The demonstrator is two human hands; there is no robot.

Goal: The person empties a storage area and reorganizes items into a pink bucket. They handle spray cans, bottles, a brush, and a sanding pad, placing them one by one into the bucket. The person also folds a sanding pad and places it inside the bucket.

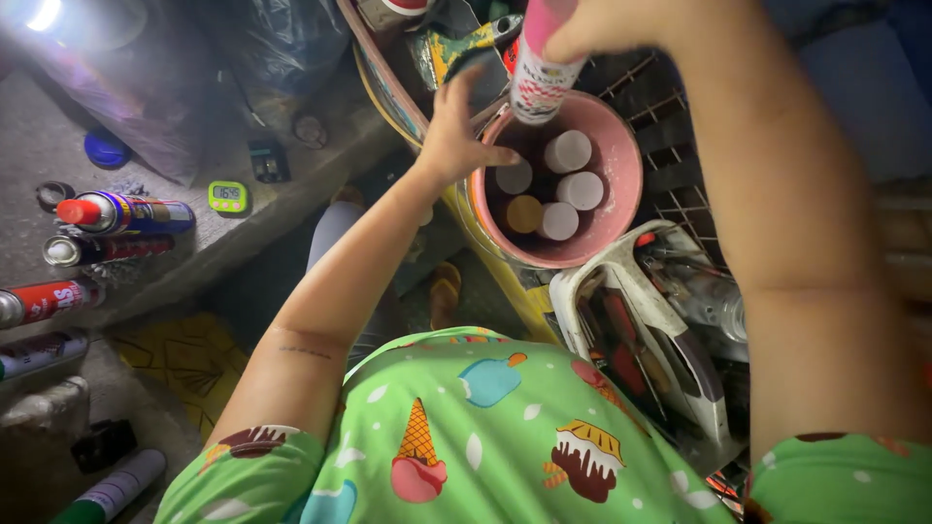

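Far left of frame: several spray cans are laid on their sides on a grey concrete ledge, one with a red cap. Just right of them, a small green digital timer is seen on the same ledge; a blue lid lies above, upper left.

Centre: the left hand is stretched forward, its fingers spread and hooked over the near rim of a pink bucket. The rim is touched; nothing is gripped.

Inside the bucket, 5 can tops are counted standing upright, 4 white, 1 yellowish, packed close together.

Upper centre: the right hand is closed around the pink top of an upright spray can, which is held over the far edge of the bucket, its base at rim level. Whether the base rests on anything cannot be told.

Right of the bucket: a wire basket is partly seen behind the forearm, and a white moulded plastic panel lies below it.

Bottom: a green shirt printed with ice creams fills the lower frame.
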